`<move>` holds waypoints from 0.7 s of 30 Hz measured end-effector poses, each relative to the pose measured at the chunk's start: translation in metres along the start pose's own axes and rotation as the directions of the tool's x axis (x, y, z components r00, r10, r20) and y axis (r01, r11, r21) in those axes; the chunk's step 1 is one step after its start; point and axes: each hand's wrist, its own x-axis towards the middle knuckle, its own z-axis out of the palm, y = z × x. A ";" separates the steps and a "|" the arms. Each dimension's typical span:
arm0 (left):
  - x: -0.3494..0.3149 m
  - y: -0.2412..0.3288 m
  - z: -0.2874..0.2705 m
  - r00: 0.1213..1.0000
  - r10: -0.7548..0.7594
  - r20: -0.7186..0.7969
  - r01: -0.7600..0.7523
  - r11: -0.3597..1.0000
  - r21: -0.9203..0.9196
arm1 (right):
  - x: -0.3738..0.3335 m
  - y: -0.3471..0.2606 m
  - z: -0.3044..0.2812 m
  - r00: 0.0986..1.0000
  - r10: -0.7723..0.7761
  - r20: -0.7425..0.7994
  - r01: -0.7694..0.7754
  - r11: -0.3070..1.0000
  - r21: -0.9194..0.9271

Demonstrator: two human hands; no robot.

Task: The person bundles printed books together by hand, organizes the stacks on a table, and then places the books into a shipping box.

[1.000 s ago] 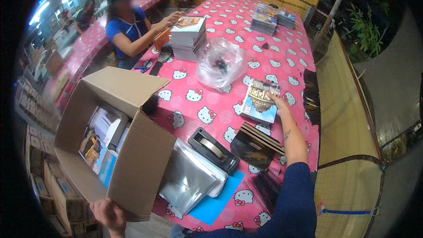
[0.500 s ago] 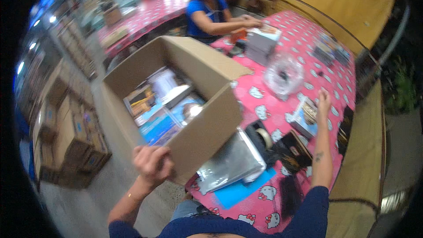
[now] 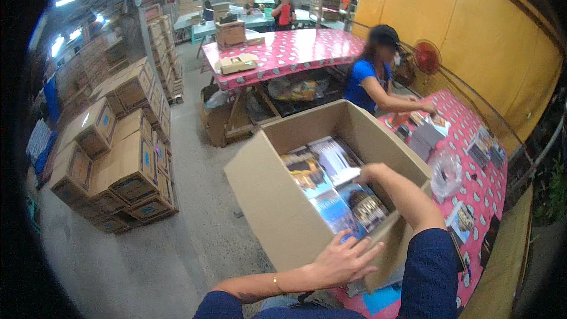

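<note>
A large open cardboard carton (image 3: 277,201) stands tilted in front of me, at the near left end of the pink table. Several picture-printed boxes (image 3: 335,215) lie packed inside it, blue, white and dark. My left hand (image 3: 348,260) rests with spread fingers on the carton's near wall. Reaching over that wall, my right hand (image 3: 371,172) is down in the carton beside a white-edged box (image 3: 345,176). Its fingertips are partly hidden, so a grip cannot be made out. Another printed box (image 3: 460,221) lies on the table to the right.
The pink patterned tablecloth (image 3: 493,180) carries a clear plastic roll (image 3: 446,174) and a grey box (image 3: 425,140). Across it a person in blue (image 3: 363,82) handles something small. Stacked cartons (image 3: 127,171) stand on the floor at left; a second pink table (image 3: 289,50) is behind.
My right hand has moved from above the table into the carton. My left hand has shifted along the near wall and opened out. The view has swung left and up.
</note>
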 end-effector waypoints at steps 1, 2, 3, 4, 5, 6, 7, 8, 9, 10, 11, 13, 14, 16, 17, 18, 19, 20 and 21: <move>-0.013 -0.013 -0.005 0.995 -0.083 0.051 0.082 0.996 0.029 | 0.017 -0.035 0.006 0.996 0.075 0.041 -0.072 0.994 -0.080; -0.031 -0.026 -0.012 0.978 -0.183 0.101 0.176 0.981 0.079 | 0.015 -0.087 -0.002 0.994 -0.033 0.104 0.025 0.997 0.079; -0.041 -0.036 -0.013 0.964 -0.231 0.131 0.221 0.971 0.085 | 0.007 -0.102 -0.003 0.988 -0.068 0.141 0.041 0.981 0.188; -0.050 -0.042 -0.008 0.983 -0.173 0.068 0.172 0.985 0.017 | 0.001 -0.107 -0.002 0.983 -0.079 0.165 0.029 0.958 0.284; -0.055 -0.043 -0.007 0.987 -0.146 0.065 0.147 0.989 -0.014 | -0.006 -0.104 0.001 0.980 -0.081 0.184 0.005 0.925 0.380; -0.057 -0.047 -0.002 0.991 -0.120 0.066 0.124 0.990 -0.060 | -0.009 -0.097 0.010 0.974 -0.075 0.214 -0.035 0.883 0.469; -0.059 -0.048 0.001 0.994 -0.095 0.062 0.100 0.991 -0.091 | -0.016 -0.096 0.014 0.971 -0.074 0.225 -0.061 0.839 0.541; -0.061 -0.049 0.004 0.986 -0.080 0.144 0.096 0.989 -0.108 | -0.022 -0.097 0.018 0.968 -0.080 0.240 -0.085 0.792 0.604; -0.062 -0.050 0.006 0.972 -0.065 0.226 0.095 0.987 -0.126 | -0.027 -0.098 0.019 0.965 -0.080 0.248 -0.105 0.751 0.651; -0.064 -0.053 0.008 0.950 -0.050 0.307 0.097 0.985 -0.139 | -0.029 -0.103 0.022 0.963 -0.083 0.257 -0.121 0.718 0.685; -0.065 -0.053 0.009 0.984 -0.050 0.171 0.073 0.989 -0.129 | -0.030 -0.107 0.021 0.961 -0.089 0.262 -0.130 0.692 0.710; -0.062 -0.053 0.008 0.994 -0.029 -0.107 0.017 0.994 -0.107 | -0.036 -0.104 0.023 0.957 -0.091 0.276 -0.155 0.642 0.751; -0.062 -0.055 0.004 0.996 -0.042 -0.072 0.028 0.983 -0.180 | -0.035 -0.105 0.023 0.954 -0.100 0.282 -0.161 0.622 0.766; -0.062 -0.058 0.013 0.992 -0.026 -0.124 0.005 0.985 -0.171 | -0.040 -0.101 0.024 0.953 -0.089 0.288 -0.186 0.580 0.793; -0.065 -0.057 0.020 0.990 -0.022 -0.143 0.000 0.989 -0.150 | -0.038 -0.104 0.020 0.954 -0.097 0.285 -0.181 0.571 0.800; -0.077 -0.055 0.041 0.997 -0.027 0.075 0.042 0.976 -0.213 | -0.036 -0.106 0.017 0.953 -0.102 0.284 -0.180 0.564 0.806; -0.075 -0.058 0.038 1.000 0.006 0.018 -0.003 0.986 -0.165 | -0.036 -0.105 0.019 0.952 -0.103 0.287 -0.186 0.551 0.813; -0.072 -0.061 0.036 0.998 0.042 -0.037 -0.046 0.992 -0.115 | -0.036 -0.104 0.018 0.952 -0.102 0.288 -0.188 0.546 0.817; -0.070 -0.063 0.033 0.993 0.081 -0.090 -0.087 0.994 -0.063 | -0.036 -0.102 0.016 0.953 -0.102 0.287 -0.190 0.536 0.822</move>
